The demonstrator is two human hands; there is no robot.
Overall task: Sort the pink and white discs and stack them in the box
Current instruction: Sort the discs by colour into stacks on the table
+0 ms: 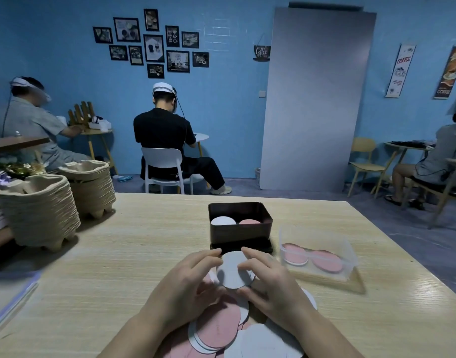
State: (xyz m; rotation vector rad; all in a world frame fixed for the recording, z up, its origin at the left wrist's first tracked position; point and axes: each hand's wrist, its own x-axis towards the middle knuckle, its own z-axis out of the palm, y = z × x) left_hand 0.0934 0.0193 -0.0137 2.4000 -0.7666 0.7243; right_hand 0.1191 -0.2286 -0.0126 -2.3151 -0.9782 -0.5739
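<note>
Grip: left hand (193, 276) and right hand (272, 279) clasp white discs (233, 271) by rim; square edges, seat on white pile (223, 220) in box (238, 232) beyond.

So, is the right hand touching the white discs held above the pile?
Touching: in the head view, fingers of the right hand curl over the white discs.

Dim, flat light is washing the room in a cool blue tint, muting the colours. A soft dark shadow is pooling on the table (105, 267) beside the egg-tray stacks (41, 210). The wide lens is bowing the grey panel (317, 99) and the table's edges, and the discs (216, 329) at the bottom are going slightly soft
</note>
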